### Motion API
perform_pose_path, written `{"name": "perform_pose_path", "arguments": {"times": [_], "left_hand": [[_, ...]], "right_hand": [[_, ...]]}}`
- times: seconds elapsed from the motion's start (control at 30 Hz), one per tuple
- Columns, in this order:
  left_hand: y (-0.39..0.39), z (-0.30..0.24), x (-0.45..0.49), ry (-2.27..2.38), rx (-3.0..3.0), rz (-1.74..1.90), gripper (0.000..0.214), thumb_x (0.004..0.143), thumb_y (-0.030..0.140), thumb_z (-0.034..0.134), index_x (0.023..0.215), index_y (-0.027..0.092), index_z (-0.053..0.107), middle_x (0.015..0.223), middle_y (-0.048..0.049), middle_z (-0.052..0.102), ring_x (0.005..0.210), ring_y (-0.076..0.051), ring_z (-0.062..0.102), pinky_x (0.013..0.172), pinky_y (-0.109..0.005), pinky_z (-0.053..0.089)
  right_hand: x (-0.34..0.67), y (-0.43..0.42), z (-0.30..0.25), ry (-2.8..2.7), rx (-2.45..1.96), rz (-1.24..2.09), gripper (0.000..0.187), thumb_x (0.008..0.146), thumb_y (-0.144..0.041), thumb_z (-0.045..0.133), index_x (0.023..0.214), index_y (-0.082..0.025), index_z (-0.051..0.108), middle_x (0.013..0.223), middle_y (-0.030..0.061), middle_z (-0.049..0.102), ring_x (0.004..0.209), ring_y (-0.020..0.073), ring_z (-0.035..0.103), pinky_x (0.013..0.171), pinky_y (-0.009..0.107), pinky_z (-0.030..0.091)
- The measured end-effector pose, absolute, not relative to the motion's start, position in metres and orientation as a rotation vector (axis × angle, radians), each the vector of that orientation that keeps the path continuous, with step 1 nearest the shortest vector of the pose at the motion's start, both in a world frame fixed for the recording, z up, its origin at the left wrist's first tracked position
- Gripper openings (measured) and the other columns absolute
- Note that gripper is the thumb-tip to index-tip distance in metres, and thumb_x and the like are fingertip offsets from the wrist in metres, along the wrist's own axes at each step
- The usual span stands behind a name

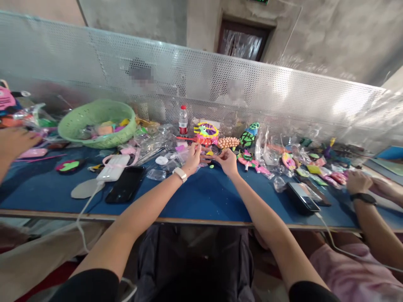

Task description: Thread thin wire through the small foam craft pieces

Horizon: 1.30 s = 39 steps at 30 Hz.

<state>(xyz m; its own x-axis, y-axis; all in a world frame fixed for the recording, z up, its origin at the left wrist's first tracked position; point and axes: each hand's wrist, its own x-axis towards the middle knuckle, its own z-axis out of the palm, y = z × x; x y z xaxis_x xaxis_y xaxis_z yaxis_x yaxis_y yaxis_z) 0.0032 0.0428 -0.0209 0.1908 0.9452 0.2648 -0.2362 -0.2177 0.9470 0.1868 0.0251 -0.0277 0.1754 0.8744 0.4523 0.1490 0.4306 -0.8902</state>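
My left hand (193, 158), with a pale watch at the wrist, reaches over the middle of the blue table. Its fingers are pinched near a clear plastic bag, but what they grip is too small to tell. My right hand (228, 162) is close by on the right, thumb and fingertips brought together facing the left hand. Anything between them is not clear. A small yellow piece (209, 153) shows between the hands, and a green bit (211, 166) lies just below. Behind them are a colourful clay figure with a yellow frilled edge (206, 131) and a brown bumpy clay piece (228, 143).
A green basket (97, 121) holding clay pieces stands left. Nearer are a white power bank (116, 167) and a black phone (125, 184). A red-capped bottle (183, 119) stands before the perforated metal screen (201, 71). Co-workers' hands are at both sides.
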Motion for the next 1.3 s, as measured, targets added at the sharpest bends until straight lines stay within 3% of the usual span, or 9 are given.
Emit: {"name": "perform_pose_path", "arguments": {"times": [0.17, 0.4, 0.57, 0.7, 0.83, 1.1, 1.3], "left_hand": [[0.040, -0.019, 0.005, 0.718, 1.334, 1.307, 0.034, 0.112, 0.061, 0.054, 0.118, 0.029, 0.043, 0.135, -0.0117, 0.078, 0.106, -0.029, 0.086, 0.083, -0.047, 0.072], [0.043, -0.019, 0.003, 0.687, 1.309, 1.329, 0.025, 0.111, 0.049, 0.059, 0.118, 0.027, 0.047, 0.135, -0.0138, 0.078, 0.112, -0.031, 0.085, 0.085, -0.047, 0.073], [0.047, -0.025, 0.005, 0.710, 1.339, 1.314, 0.028, 0.109, 0.050, 0.065, 0.117, 0.025, 0.054, 0.133, -0.0138, 0.080, 0.115, -0.030, 0.085, 0.094, -0.050, 0.072], [0.046, -0.028, 0.007, 0.611, 1.308, 1.206, 0.021, 0.108, 0.037, 0.070, 0.119, 0.022, 0.062, 0.140, -0.0154, 0.078, 0.117, -0.031, 0.084, 0.109, -0.057, 0.067], [0.044, -0.027, 0.009, 0.554, 1.161, 1.146, 0.014, 0.111, 0.032, 0.065, 0.121, 0.022, 0.064, 0.134, -0.0134, 0.081, 0.117, -0.031, 0.084, 0.107, -0.058, 0.068], [0.041, -0.024, 0.010, 0.505, 1.032, 1.179, 0.014, 0.102, 0.027, 0.081, 0.109, 0.020, 0.072, 0.124, -0.0100, 0.085, 0.120, -0.029, 0.084, 0.113, -0.052, 0.065], [0.041, -0.025, 0.013, 0.660, 1.030, 1.237, 0.015, 0.111, 0.028, 0.070, 0.100, 0.019, 0.074, 0.118, -0.0108, 0.086, 0.109, -0.027, 0.086, 0.107, -0.047, 0.067]], "right_hand": [[0.189, 0.029, -0.025, -1.184, -1.005, 1.028, 0.078, 0.047, -0.065, 0.104, 0.093, -0.028, 0.054, 0.060, -0.0102, 0.061, 0.056, 0.0158, 0.062, 0.061, 0.032, 0.055], [0.200, 0.032, -0.022, -1.119, -0.985, 1.220, 0.071, 0.042, -0.053, 0.110, 0.088, -0.024, 0.065, 0.059, -0.0093, 0.061, 0.053, 0.0117, 0.057, 0.055, 0.028, 0.047], [0.197, 0.028, -0.020, -1.254, -0.980, 1.053, 0.060, 0.049, -0.062, 0.106, 0.079, -0.023, 0.072, 0.061, -0.0059, 0.065, 0.054, 0.0117, 0.056, 0.056, 0.029, 0.046], [0.195, 0.027, -0.020, -1.229, -0.971, 0.972, 0.059, 0.050, -0.062, 0.105, 0.081, -0.023, 0.073, 0.063, -0.0041, 0.067, 0.055, 0.0124, 0.056, 0.058, 0.030, 0.048], [0.196, 0.028, -0.020, -1.229, -0.984, 0.939, 0.060, 0.051, -0.064, 0.104, 0.082, -0.023, 0.072, 0.064, -0.0037, 0.067, 0.056, 0.0131, 0.056, 0.060, 0.032, 0.049], [0.190, 0.031, -0.028, -1.235, -0.989, 0.853, 0.059, 0.057, -0.070, 0.099, 0.079, -0.024, 0.070, 0.070, -0.0021, 0.067, 0.066, 0.0154, 0.060, 0.069, 0.033, 0.055], [0.189, 0.030, -0.029, -1.224, -0.943, 0.781, 0.052, 0.062, -0.062, 0.099, 0.084, -0.025, 0.071, 0.067, -0.0045, 0.064, 0.067, 0.0171, 0.064, 0.073, 0.035, 0.059]]}}
